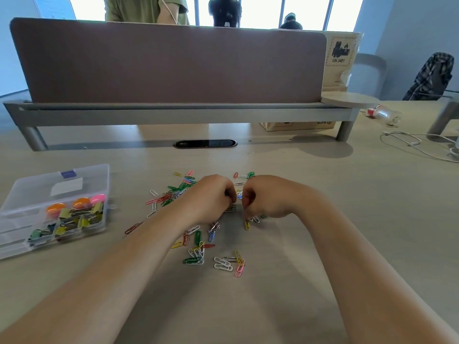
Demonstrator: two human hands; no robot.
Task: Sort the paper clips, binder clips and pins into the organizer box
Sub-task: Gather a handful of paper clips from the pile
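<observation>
Head camera view: both bare forearms extend over a light wooden desk (323, 244) toward a scatter of coloured paper clips (198, 244).

Left hand (211, 197): knuckles up, fingers curled down and inward, fingertips pressed to the desk surface among the clips. The grip is nearly closed. A small metallic item shows just under the fingertips at the hand's right edge; it appears to be a clip being pinched, but the fingers hide too much to confirm contact.

Right hand (268, 197): fingers curled in the same manner, thumb tucked toward the index finger, fingertips down at the desk. The grip is likewise nearly closed. A few clips lie just beneath and beside the fingertips, including a yellow one. Whether anything is held cannot be determined.

The two hands sit close together, nearly touching at the fingertips, with several clips visible in the narrow gap between them.

Paper clips: spread loosely on the desk around, behind and in front of both hands, in red, green, blue, yellow, pink and white.

Organizer box (57, 207): clear plastic, lid raised, located well to the left of the hands. Its near compartments contain binder clips (82, 217) in yellow and green. Round-headed pins (82, 202) in orange and pink occupy the compartments just behind them.
</observation>
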